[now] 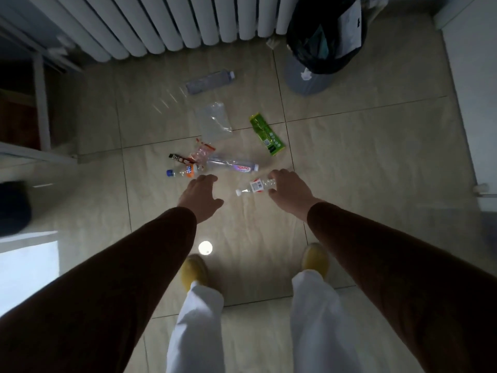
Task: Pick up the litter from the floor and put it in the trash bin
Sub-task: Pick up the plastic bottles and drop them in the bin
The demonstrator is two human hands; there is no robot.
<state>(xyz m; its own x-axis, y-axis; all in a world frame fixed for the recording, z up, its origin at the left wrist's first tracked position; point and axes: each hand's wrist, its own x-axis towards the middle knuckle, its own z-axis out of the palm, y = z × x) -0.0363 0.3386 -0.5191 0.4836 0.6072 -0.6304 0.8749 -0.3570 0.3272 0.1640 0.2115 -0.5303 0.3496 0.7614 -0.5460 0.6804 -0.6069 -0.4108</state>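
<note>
Your right hand [289,191] has its grip clamped on a small clear bottle [255,187] with a red and white label, the white cap pointing toward your left hand [200,197]. That left hand hangs empty, fingers apart and slightly curled, above the tiled floor [363,157].

The rest of the litter lies ahead of you on the floor: a bottle with a blue cap [180,171] and orange label just beyond your left hand, a clear bottle with a purple label [232,165] beside it, a crumpled wrapper [202,152] and a dark sachet [178,157] touching that cluster. Further out sit a clear plastic bag [215,121], a green packet [266,133] and a greyish bottle [210,82] near the radiator [161,25].

The trash bin [317,55], lined with a black bag and already holding paper, stands at the far right beside the radiator, well apart from your hands.
</note>
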